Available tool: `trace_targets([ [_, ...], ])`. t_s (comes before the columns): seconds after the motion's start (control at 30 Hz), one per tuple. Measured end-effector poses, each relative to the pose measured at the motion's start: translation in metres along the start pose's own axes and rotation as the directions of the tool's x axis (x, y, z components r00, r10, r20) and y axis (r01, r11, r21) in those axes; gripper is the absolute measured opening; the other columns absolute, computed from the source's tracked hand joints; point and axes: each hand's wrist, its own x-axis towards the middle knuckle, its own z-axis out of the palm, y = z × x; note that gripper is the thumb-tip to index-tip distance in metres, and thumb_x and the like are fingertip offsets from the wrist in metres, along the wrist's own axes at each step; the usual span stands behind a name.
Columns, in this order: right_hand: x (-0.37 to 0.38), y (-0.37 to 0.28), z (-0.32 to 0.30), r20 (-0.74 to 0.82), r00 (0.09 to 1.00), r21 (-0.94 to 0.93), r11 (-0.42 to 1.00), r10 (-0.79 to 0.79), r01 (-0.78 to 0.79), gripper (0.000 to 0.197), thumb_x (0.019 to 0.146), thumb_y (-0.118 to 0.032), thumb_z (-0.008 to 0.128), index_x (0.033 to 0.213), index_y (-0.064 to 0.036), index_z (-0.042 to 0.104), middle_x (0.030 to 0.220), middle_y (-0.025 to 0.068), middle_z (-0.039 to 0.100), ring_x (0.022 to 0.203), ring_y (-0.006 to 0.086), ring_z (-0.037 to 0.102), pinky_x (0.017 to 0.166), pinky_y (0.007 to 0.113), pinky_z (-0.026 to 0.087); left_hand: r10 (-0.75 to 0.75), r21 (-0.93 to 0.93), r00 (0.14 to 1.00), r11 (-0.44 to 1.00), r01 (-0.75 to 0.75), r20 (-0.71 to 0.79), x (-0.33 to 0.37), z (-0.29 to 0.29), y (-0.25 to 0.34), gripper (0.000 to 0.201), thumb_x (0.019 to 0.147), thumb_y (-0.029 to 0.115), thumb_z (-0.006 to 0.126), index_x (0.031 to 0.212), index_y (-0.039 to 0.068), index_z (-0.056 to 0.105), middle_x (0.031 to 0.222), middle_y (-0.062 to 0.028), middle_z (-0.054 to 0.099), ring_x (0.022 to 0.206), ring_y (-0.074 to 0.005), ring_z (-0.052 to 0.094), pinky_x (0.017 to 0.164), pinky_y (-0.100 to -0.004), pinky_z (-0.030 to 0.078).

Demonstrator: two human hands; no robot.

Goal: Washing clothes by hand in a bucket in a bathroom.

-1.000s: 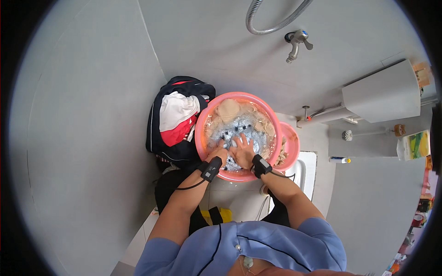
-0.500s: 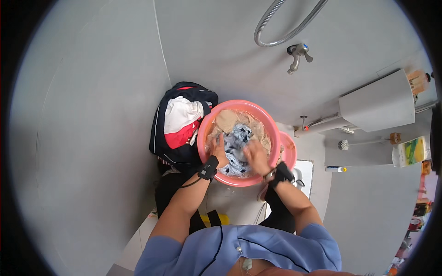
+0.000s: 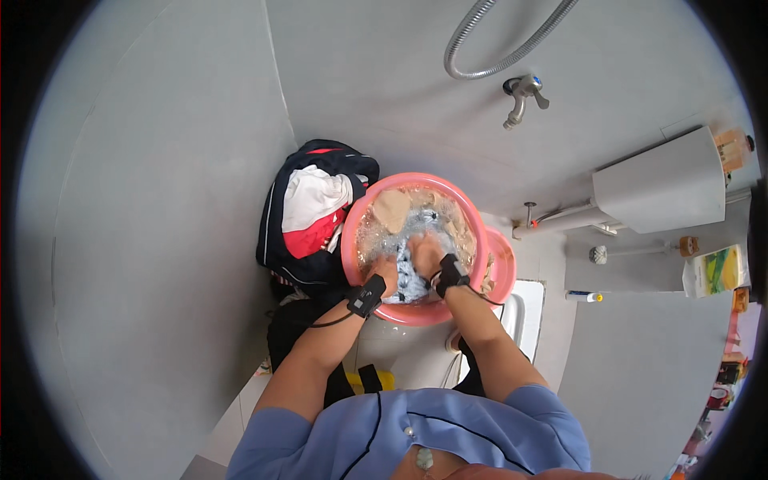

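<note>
Soapy water and wet laundry fill a large pink basin [image 3: 350, 240]. In its middle bunches a light-blue garment with dark patterning [image 3: 411, 284]. My left hand [image 3: 386, 274] is closed on this garment near the basin's left front, its fingertips sunk in the suds. Close beside it on the right, my right hand [image 3: 427, 253] pushes down into the garment and foam; its fingers are partly under water, so their grip is hidden. A beige cloth [image 3: 391, 210] bulges above the water at the far side, ahead of both hands.
Against the left wall stands a dark bag [image 3: 276, 216] with white and red clothes [image 3: 308, 204] on top. A smaller pink basin [image 3: 506, 264] sits partly behind the large one, near a white squat toilet [image 3: 526, 312]. A tap [image 3: 524, 100] juts from the far wall.
My right hand has moved left and down into the suds, closer to my left hand. More foam and splashing show, and the patterned garment has sunk lower in the water.
</note>
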Motion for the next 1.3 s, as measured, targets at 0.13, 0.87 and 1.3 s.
trace_targets([
  [0.13, 0.018, 0.043, -0.004, -0.191, 0.922, 0.308, 0.912, 0.337, -0.27, 0.029, 0.084, -0.025, 0.045, 0.079, 0.0012, 0.056, 0.073, 0.0254, 0.055, 0.069, 0.0394, 0.054, 0.062, 0.043, 0.042, 0.065, -0.056, 0.998, 0.996, -0.066, -0.012, -0.005, -0.017, 0.026, 0.047, 0.067, 0.006, 0.056, 0.11, 0.001, 0.04, 0.115, -0.0268, 0.037, 0.106, -0.0407, 0.043, 0.088, -0.0453, 0.039],
  [0.87, -0.023, 0.022, -0.026, -0.094, 0.81, 0.629, 0.665, 0.579, -0.403, 0.026, 0.086, -0.027, 0.045, 0.078, -0.0048, 0.058, 0.067, 0.0071, 0.055, 0.059, 0.0227, 0.049, 0.057, 0.034, 0.04, -0.053, -0.333, 0.984, 0.943, -0.007, -0.171, -0.009, -0.015, 0.045, 0.051, 0.067, 0.004, 0.05, 0.118, 0.005, 0.047, 0.116, -0.0298, 0.043, 0.107, -0.0407, 0.043, 0.093, -0.0366, 0.036],
  [1.3, -0.08, -0.074, -0.259, -0.211, 0.882, 0.966, -0.045, 0.421, 0.253, 0.027, 0.092, -0.025, 0.039, 0.086, -0.0029, 0.054, 0.079, 0.0042, 0.058, 0.07, 0.0121, 0.056, 0.066, 0.026, 0.046, 0.343, -0.521, 0.608, 0.318, -0.792, -0.716, -0.064, -0.121, 0.093, 0.037, 0.066, -0.004, 0.063, 0.1, 0.001, 0.05, 0.112, -0.0124, 0.05, 0.11, -0.0212, 0.045, 0.092, -0.0306, 0.034],
])
